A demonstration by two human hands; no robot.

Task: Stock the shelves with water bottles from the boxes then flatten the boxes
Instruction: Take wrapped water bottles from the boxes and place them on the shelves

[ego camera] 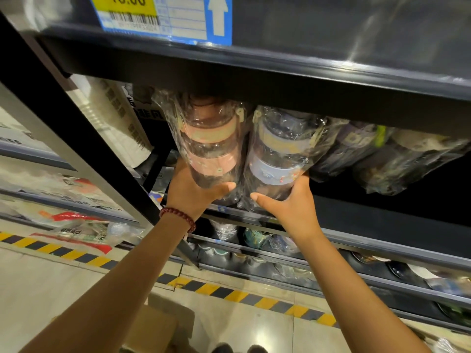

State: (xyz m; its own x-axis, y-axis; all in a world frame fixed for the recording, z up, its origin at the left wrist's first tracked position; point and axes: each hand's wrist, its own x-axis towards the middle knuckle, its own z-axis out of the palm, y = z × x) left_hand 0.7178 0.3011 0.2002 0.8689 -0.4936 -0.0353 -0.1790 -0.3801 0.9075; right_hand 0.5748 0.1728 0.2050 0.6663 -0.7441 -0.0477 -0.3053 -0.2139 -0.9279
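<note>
Left hand [196, 189]: cupped round the base of the pink-banded bottle [211, 143], thumb wrapped across its front; the grip is closed on it, taking the weight from beneath.
Right hand [290, 202]: curled round the base of the blue-banded bottle [277, 159] in the same way, thumb pointing towards the centre of the frame.
Bottles: both clear, each in a crinkly plastic wrapper, touching side by side at frame centre, tops already tucked under the dark upper shelf [254, 80].
Why held so: gripping at the bottoms lets both slide in together (one per hand saves a trip, I'd guess), and it keeps the fingers clear of the shelf above.
Target shelf edge [369, 240]: just below the hands; whether the bases already rest on it I cannot tell.
Neighbours: darker wrapped bottles [362, 149] already stand to the right, so these two likely fill the left end of the row.
Price tag [163, 19]: yellow and blue, upper left.
Box [158, 327]: brown cardboard on the floor, bottom centre, not yet flattened.
</note>
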